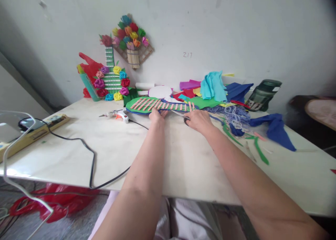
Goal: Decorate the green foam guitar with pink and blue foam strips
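Note:
A green guitar-shaped piece (145,104) with pink and white strips crossed over it lies on the white table, its rounded end to the left. My left hand (158,115) holds its lower edge near the middle. In my right hand (197,120) is a pair of scissors (180,114), blades pointing left along the lower edge of the narrow part. A white glue gun (122,116) lies left of the piece, its black cord running across the table.
A flower-decorated guitar craft (112,81) and a teal bottle (89,85) stand at the back left. Coloured paper (214,86), yarn (236,115), a dark green bottle (263,95) and green scraps (260,151) are on the right. A power strip (34,135) lies far left.

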A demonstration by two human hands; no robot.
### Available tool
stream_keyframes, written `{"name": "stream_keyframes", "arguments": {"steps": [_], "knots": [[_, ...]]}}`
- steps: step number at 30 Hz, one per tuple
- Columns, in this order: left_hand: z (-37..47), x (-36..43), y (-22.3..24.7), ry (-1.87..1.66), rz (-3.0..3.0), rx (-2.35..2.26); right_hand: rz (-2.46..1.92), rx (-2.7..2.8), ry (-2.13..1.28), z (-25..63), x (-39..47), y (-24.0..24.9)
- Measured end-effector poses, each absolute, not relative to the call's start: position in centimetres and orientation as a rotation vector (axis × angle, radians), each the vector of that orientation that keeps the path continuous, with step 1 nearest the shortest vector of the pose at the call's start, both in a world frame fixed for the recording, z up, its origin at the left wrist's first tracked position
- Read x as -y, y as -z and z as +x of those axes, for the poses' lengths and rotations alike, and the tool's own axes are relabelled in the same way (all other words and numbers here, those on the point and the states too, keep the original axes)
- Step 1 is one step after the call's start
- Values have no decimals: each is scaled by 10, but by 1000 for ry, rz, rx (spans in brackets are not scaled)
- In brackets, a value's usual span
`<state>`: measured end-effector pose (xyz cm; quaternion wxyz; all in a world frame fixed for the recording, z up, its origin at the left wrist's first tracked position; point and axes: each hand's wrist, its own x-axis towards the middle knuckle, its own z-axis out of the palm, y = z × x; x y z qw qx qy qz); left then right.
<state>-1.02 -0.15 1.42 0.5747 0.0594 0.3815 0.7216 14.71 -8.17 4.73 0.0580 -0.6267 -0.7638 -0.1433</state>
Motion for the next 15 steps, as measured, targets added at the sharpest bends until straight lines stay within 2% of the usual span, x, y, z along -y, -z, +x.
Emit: {"name": "stream_keyframes", "arguments": {"steps": [15], "knots": [[-11,6,-17,-1709,99,-902,-1984,2304,330,146,87,-56]]}}
